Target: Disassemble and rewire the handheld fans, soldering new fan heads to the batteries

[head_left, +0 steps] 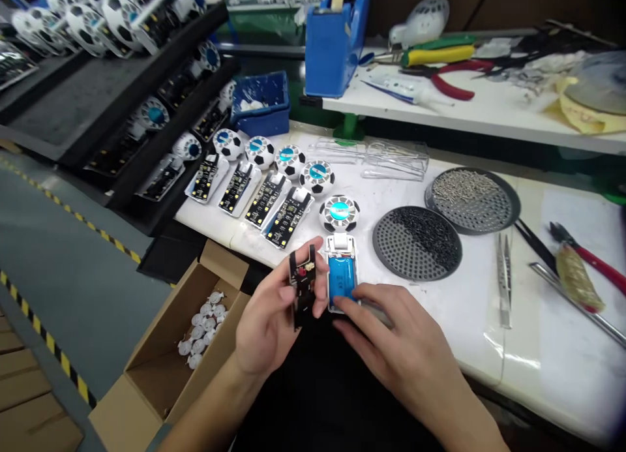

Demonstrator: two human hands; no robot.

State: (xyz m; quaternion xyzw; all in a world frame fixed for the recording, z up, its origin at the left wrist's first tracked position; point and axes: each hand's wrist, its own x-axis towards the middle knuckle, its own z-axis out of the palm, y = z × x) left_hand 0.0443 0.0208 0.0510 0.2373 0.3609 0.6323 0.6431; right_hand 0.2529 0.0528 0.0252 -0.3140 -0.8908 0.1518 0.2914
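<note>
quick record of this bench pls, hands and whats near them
left hand: holds a black circuit board upright
right hand: fingers on a blue battery in a white plastic casing
just ahead: round football-patterned unit
in a row: black circuit boards
left of hands: cardboard box of small white plastic parts
right of hands: round perforated tray, tweezers
</note>
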